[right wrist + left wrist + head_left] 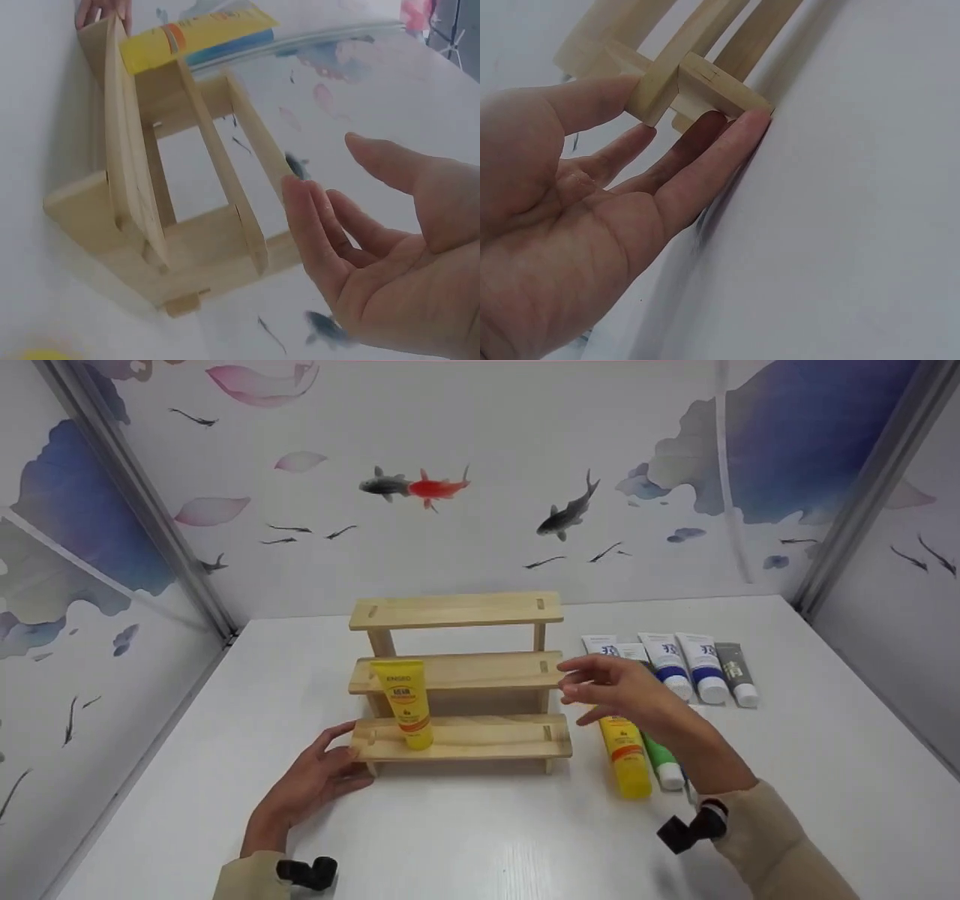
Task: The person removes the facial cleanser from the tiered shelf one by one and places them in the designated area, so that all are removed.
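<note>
A three-step wooden rack [465, 671] stands on the white table. My left hand [319, 776] grips its left end at the lowest step; in the left wrist view, thumb and fingertips meet the end of the board and the leg. On that step a yellow tube [407, 705] stands on its cap, tilted slightly back toward the middle step. My right hand [626, 690] hovers by the rack's right side, holding nothing, its fingers loosely bent with thumb and fingertips apart in the right wrist view. Below it lies another yellow tube [628, 761], partly hidden by the hand.
Right of the rack lie several tubes: a green one [664, 761] with a white cap, white-and-blue ones [701, 660] and a grey one [737, 671]. Printed panels [480, 540] with fish and petals wall the table at the back and sides.
</note>
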`<state>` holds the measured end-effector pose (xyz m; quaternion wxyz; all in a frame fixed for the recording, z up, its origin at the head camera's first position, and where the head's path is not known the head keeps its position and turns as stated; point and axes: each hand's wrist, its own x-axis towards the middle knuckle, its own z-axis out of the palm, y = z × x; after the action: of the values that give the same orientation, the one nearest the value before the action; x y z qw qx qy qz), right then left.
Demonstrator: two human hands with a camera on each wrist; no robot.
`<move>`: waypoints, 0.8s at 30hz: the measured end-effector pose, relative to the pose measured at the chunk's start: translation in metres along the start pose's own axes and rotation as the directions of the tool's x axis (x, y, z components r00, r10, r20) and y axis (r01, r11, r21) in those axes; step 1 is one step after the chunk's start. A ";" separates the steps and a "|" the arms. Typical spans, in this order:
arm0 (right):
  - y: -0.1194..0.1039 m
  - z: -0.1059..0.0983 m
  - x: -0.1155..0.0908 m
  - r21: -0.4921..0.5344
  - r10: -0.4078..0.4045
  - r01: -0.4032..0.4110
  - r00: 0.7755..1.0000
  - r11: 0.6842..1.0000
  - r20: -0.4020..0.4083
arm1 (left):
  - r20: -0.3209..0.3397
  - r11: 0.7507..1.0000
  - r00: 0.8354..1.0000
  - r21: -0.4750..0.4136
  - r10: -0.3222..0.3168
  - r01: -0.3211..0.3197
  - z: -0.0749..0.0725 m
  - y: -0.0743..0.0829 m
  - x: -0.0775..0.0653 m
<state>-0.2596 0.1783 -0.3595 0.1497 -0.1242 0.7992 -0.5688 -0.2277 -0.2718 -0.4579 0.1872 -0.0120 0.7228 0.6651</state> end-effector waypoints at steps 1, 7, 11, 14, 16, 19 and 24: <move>-0.003 0.006 0.003 0.012 -0.019 0.019 1.000 1.000 0.010 | -0.005 1.000 1.000 0.000 -0.002 0.002 0.000 0.000 0.000; -0.010 0.042 0.018 0.086 -0.140 0.136 0.989 0.987 0.049 | 0.000 1.000 1.000 0.005 0.002 -0.002 0.000 0.000 0.000; -0.010 0.064 0.029 0.185 -0.185 0.172 0.981 0.967 0.052 | -0.007 1.000 1.000 -0.002 -0.007 0.007 0.001 0.000 -0.001; -0.009 0.081 0.036 0.244 -0.200 0.184 0.979 0.952 0.046 | -0.008 1.000 1.000 0.004 -0.010 0.010 0.001 -0.001 0.000; -0.009 0.090 0.040 0.269 -0.208 0.189 0.977 0.944 0.041 | -0.010 1.000 1.000 0.003 -0.006 0.006 0.001 -0.001 -0.001; -0.011 0.101 0.044 0.304 -0.210 0.192 0.977 0.933 0.028 | 0.001 1.000 1.000 0.002 0.002 -0.002 0.000 -0.001 -0.001; -0.020 0.112 0.051 0.337 -0.215 0.200 0.977 0.920 0.008 | 0.011 1.000 1.000 -0.014 0.012 -0.012 -0.001 -0.001 -0.001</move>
<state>-0.2636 0.0553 -0.3806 0.1253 -0.1937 0.6699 -0.7057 -0.2270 -0.2733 -0.4584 0.1869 -0.0054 0.7172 0.6713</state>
